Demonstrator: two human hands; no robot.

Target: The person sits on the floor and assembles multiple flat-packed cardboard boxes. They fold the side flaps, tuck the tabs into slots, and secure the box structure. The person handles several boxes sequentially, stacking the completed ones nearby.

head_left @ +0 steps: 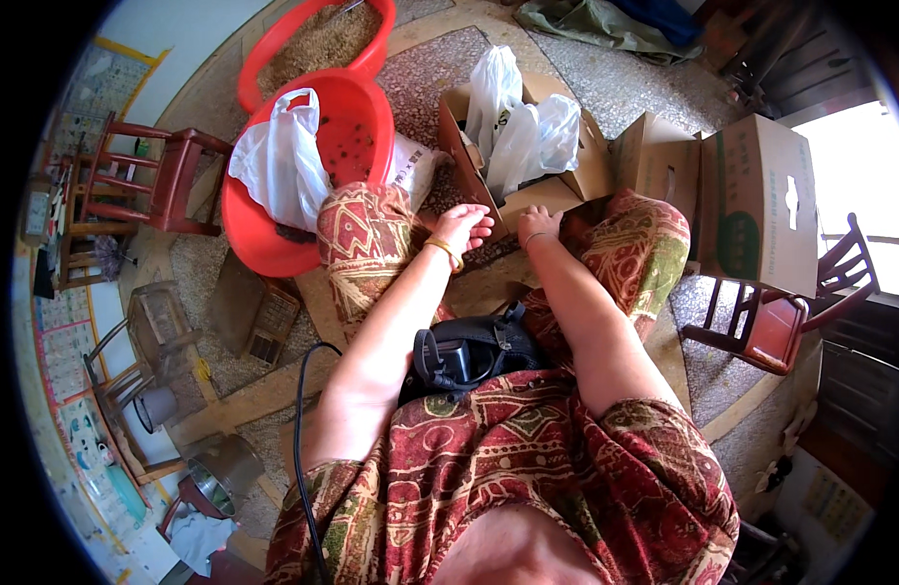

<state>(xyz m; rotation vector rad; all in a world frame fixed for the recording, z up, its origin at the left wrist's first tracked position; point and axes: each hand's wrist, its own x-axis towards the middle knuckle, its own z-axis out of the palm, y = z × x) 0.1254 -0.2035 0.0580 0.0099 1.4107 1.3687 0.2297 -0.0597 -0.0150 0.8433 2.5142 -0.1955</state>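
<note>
My left hand is held over my left knee, palm turned up, its fingers apart and slightly bent with nothing in them. A yellowish bracelet circles that wrist. My right hand rests at the near edge of an open cardboard box, its fingertips against the near flap; they look foreshortened and hold nothing I can see. Two white plastic bags stand in the box, and the contents below them are mostly hidden. To the left, another white plastic bag sits in a large red basin.
Behind that basin is a second red tub of brown grain. A printed white sack lies between basin and box. Tall cartons and a wooden chair stand at right. A red stool is at left. A black cable hangs beside my left arm.
</note>
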